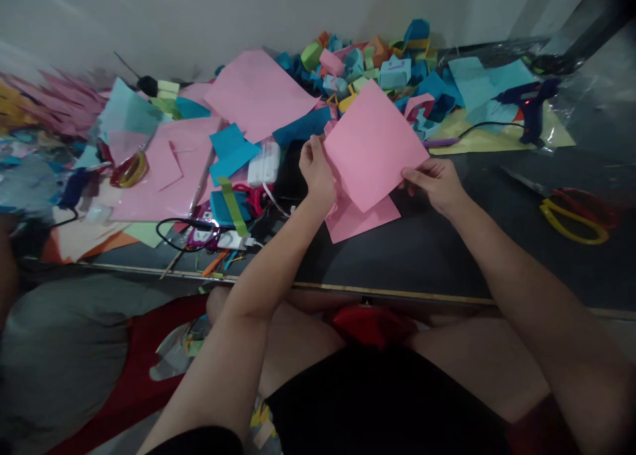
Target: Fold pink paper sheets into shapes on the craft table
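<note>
Between my hands a square sheet of pink paper [376, 147] is held up over the table, one corner pointing toward me. My left hand [318, 173] pinches its left corner, and my right hand [431, 182] pinches the right corner between thumb and fingers. Beneath it, another pink sheet [365, 222] lies on the dark tabletop, partly covered. Some crumpled or folded pink paper shows beside my left hand, its shape mostly hidden.
Scissors [576, 216] lie at the right, below a glue gun [531, 104] with a cord. Folded paper pieces [395, 73] are heaped along the wall. A white adapter [264, 163], cables and more scissors [130, 170] are on the left. A person sits at far left.
</note>
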Tool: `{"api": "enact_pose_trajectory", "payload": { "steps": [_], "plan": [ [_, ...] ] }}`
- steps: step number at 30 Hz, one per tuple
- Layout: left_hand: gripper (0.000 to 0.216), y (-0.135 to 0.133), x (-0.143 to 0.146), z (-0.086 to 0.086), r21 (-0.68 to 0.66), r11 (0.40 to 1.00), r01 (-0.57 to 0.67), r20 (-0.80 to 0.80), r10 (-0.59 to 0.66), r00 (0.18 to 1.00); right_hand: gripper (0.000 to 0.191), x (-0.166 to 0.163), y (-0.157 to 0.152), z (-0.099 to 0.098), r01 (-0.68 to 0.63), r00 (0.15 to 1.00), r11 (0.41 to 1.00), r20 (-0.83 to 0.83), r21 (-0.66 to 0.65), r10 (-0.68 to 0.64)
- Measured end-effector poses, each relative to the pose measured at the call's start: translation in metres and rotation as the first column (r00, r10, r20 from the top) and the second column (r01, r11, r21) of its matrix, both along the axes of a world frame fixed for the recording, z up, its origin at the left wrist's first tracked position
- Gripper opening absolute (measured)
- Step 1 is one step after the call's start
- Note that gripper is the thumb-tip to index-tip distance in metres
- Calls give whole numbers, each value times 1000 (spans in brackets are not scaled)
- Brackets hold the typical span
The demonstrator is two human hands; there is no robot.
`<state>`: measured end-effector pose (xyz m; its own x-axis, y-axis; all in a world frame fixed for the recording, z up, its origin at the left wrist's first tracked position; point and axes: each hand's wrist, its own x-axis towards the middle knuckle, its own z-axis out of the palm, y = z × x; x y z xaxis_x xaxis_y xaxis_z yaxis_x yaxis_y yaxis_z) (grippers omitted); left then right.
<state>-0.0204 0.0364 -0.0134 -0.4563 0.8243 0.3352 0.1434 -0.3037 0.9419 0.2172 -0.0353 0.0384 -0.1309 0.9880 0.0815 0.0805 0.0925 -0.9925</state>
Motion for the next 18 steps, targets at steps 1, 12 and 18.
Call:
{"api": "enact_pose_trajectory", "payload": {
  "steps": [1, 12, 18],
  "plan": [
    [57, -2, 1, 3, 26, 999, -18, -59, 20, 998, 46, 1, 2, 0, 30, 999, 999, -36, -11, -30],
    [107, -46, 13, 37, -157, 842, 517, -749, -442, 493, 58, 6, 13, -17, 121, 974, 990, -185, -76, -133],
    [69, -36, 21, 25, -139, 824, 549, -585, -516, 626, 63, 12, 14, -15, 111, 974, 994, -200, -6, -110]
  ]
}}
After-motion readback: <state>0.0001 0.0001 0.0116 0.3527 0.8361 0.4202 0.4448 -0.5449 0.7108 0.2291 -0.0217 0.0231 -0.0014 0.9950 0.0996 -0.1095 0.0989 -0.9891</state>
